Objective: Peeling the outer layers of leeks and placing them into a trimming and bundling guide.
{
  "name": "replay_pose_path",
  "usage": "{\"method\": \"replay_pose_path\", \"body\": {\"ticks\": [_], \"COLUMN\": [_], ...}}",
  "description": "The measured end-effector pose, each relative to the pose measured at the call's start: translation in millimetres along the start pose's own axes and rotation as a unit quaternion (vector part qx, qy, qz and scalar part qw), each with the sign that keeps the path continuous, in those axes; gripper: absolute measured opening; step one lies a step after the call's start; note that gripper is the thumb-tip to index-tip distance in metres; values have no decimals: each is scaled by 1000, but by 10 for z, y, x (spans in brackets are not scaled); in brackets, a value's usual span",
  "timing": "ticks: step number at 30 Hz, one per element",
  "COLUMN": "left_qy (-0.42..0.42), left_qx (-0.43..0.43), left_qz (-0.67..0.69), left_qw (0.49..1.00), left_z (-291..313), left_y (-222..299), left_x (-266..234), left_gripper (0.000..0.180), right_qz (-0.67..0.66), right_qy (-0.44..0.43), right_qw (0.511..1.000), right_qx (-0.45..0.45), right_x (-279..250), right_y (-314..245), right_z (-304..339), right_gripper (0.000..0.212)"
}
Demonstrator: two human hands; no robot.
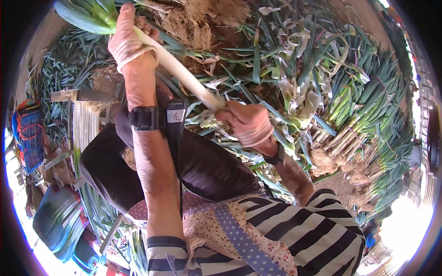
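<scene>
A long leek [184,78] with a thick white shank lies slantwise across both my hands. My left hand [130,39], in a pale knit glove or wrap, is closed round it where the white turns to broad green leaves [90,14]. At the lower end of the shank my right hand [246,120], similarly covered, is closed on the root end. The roots are mostly hidden by its fingers, which look slightly blurred. Beneath the leek lie loose leaves and peelings [294,87].
Bundled leeks with roots [354,124] are heaped at the right. More rooty leeks [193,23] lie at the far side. White-stemmed leeks [85,124] rest by a metal frame [80,95] at the left, near a blue checked bag [30,138]. My bent knees are below my hands.
</scene>
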State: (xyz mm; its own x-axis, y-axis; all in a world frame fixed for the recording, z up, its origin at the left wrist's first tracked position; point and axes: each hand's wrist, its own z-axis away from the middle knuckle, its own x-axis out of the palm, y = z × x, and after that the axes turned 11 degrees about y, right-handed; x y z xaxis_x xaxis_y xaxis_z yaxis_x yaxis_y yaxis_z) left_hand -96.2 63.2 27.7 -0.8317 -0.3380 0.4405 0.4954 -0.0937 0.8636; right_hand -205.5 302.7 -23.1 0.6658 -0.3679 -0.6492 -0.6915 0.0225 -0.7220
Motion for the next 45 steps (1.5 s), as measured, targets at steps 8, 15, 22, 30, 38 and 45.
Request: {"method": "replay_pose_path", "body": {"ticks": [8, 15, 22, 30, 38, 45], "left_qy": [-184, -363, -392, -412, -429, -176], "left_qx": [-67, -168, -224, -211, -209, -136], "left_qz": [172, 305, 351, 346, 374, 172], "left_qw": [966, 864, 820, 816, 795, 960], "left_z": [-270, -133, -126, -194, -79, -57], "left_y": [186, 133, 19, 167, 52, 0], "left_x": [-162, -211, -149, -146, -139, -46], "left_gripper": [34, 35, 33, 31, 34, 49], "right_qz": [103, -212, -187, 273, -273, 175], "right_qy": [-117, 73, -6, -242, -145, 76], "right_qw": [893, 969, 980, 924, 937, 981], "right_qx": [421, 106, -60, 116, 163, -36], "right_x": [-323, -406, 96, -477, -235, 134], "right_y": [795, 361, 349, 1217, 96, 99], "right_z": [805, 11, -87, 997, -67, -103], "right_gripper": [44, 42, 41, 38, 70, 66]}}
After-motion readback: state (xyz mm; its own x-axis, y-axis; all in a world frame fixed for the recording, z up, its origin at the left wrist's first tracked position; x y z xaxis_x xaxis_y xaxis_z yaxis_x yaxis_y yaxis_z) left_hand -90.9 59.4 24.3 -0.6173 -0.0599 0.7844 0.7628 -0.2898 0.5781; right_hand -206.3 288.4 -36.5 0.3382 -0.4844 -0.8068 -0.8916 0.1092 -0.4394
